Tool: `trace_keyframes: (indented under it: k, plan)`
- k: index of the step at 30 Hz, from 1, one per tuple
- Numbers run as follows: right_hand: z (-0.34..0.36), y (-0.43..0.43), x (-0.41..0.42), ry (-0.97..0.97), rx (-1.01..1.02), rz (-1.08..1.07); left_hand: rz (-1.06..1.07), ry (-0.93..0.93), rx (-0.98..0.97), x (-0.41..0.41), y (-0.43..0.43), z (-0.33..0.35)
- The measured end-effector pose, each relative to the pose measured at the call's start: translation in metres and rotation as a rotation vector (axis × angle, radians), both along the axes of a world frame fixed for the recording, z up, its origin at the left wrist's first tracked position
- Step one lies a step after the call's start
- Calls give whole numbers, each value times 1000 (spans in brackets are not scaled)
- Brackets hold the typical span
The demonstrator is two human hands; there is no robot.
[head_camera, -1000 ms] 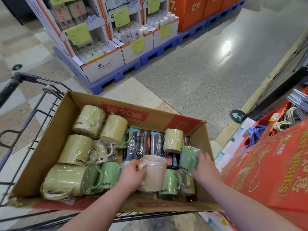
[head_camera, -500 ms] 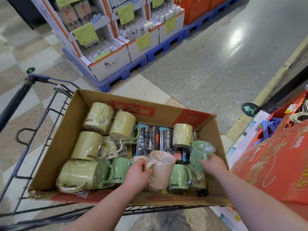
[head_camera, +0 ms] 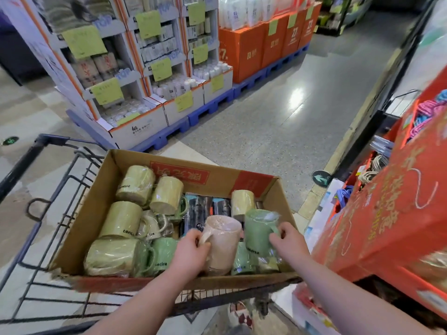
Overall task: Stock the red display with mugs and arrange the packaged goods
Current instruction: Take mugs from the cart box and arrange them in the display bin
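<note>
Two wrapped mugs are in hand. The left hand (head_camera: 191, 252) has its fingers curled round the handle of a pale pink mug (head_camera: 223, 240), and the right hand (head_camera: 289, 243) pinches the handle of a green mug (head_camera: 258, 232) just beside it. Both mugs are upright and stand higher than those lying around them. They are over the five o'clock corner of the cardboard box (head_camera: 89, 213), which rides on a trolley (head_camera: 21, 165). Yellow mugs (head_camera: 121, 220) fill the box toward nine o'clock, and dark packaged goods (head_camera: 197, 211) lie at twelve o'clock of the pink mug. This looks like the pick-up step for stocking. The red display (head_camera: 387, 213) stands at three o'clock, near the box. The next move likely calls for lifting both mugs clear of the box wall and swinging them right, with firm grips, since the plastic wrap may be slippery.
</note>
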State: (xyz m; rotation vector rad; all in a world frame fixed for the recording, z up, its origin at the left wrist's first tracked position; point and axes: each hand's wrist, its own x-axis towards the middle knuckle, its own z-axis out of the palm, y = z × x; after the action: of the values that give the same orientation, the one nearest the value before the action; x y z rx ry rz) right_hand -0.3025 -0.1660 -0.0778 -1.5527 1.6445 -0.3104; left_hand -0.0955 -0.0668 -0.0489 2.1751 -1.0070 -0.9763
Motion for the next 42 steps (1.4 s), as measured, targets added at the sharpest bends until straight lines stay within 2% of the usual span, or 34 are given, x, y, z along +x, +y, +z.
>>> trace_keyframes:
  k: [15,24,34,42]
  plan:
    - [47,117,-56,-93,-203,-198,-115,71,-205,-56,65,29]
    - [65,144,-116,-172,-265,-296,-221,94,-261,-113,73,46]
    - [88,181,-273,-181,-306,-489,-372,131,-220,-269,60,62]
    - [96,194,-392,-106,-388,-568,-450,193,-261,-396,58,76]
